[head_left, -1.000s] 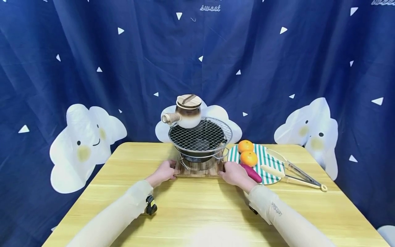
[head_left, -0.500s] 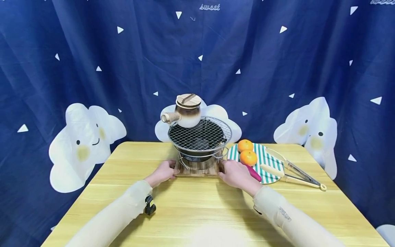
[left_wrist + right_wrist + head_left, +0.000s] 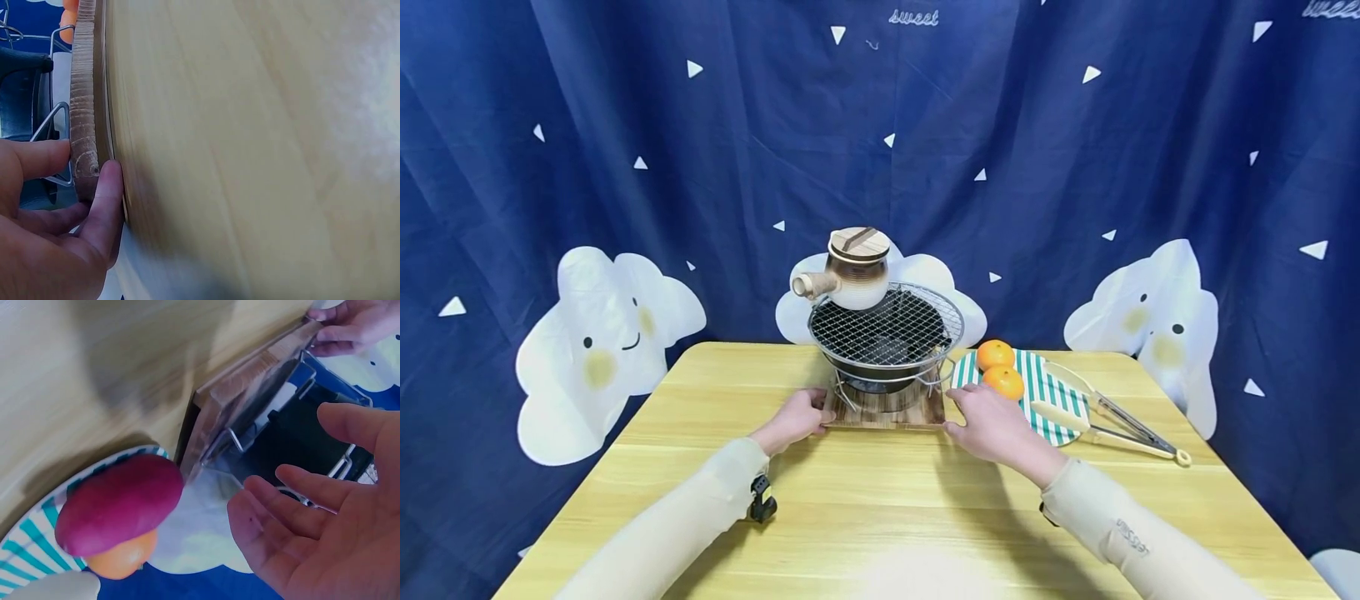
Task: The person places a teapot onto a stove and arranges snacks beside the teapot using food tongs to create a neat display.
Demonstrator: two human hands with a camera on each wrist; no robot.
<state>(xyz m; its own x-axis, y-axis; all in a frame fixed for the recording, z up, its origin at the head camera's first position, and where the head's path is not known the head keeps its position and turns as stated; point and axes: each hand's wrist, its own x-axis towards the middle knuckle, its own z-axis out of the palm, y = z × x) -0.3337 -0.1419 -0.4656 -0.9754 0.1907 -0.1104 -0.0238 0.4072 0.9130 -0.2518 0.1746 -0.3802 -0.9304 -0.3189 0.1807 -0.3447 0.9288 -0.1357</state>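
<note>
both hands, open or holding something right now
Left hand: closed, holding the wooden board at its left edge.
Right hand: open, holding nothing, beside the board's right side.

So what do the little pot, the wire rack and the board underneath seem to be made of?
The pot looks like ceramic, brown fading to cream, with fine ridges; its lid seems wooden, pale with visible grain. The rack is probably metal: thin, silvery crossed wires. The board looks like brown wood, with streaky grain on top; whether it's varnished, I can't tell.
</note>
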